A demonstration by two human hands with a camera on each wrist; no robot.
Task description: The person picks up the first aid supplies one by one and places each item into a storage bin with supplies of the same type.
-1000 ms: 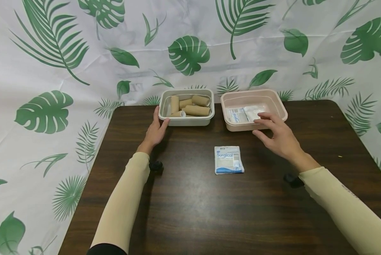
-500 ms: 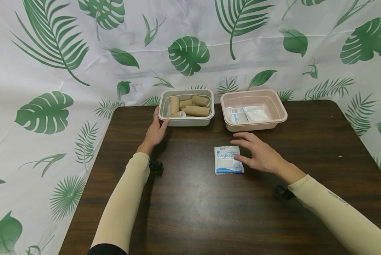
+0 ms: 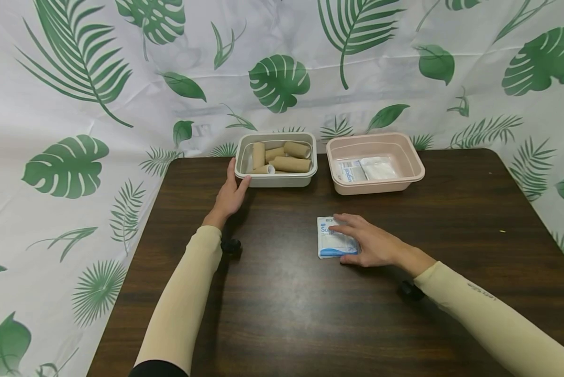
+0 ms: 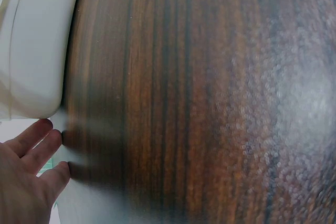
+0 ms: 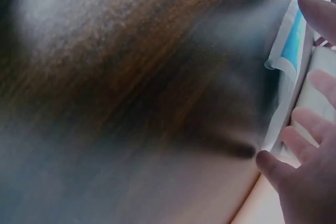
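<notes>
A white and blue packet [image 3: 330, 245] printed "Surgical" lies flat on the dark wooden table. My right hand [image 3: 373, 243] is over its right part, fingers spread across the top and the thumb by the lower edge. The right wrist view shows the packet's blue end [image 5: 294, 43] beside the spread fingers. At the front left corner of a grey-white box [image 3: 276, 181], my left hand [image 3: 227, 195] rests with its thumb along the front and fingers along the side. Several brown cardboard tubes [image 3: 291, 164] lie inside that box.
A pink box [image 3: 380, 187] stands right of the grey-white one, near the table's back edge. It contains another printed packet [image 3: 351, 171] and a plain white packet [image 3: 378, 168]. Behind the table [image 3: 272, 309] hangs a white cloth [image 3: 357, 104] with green leaves.
From the front of the pink box, my right hand has moved left and toward me, over the packet on the table. My left hand has stayed at the grey-white box.
</notes>
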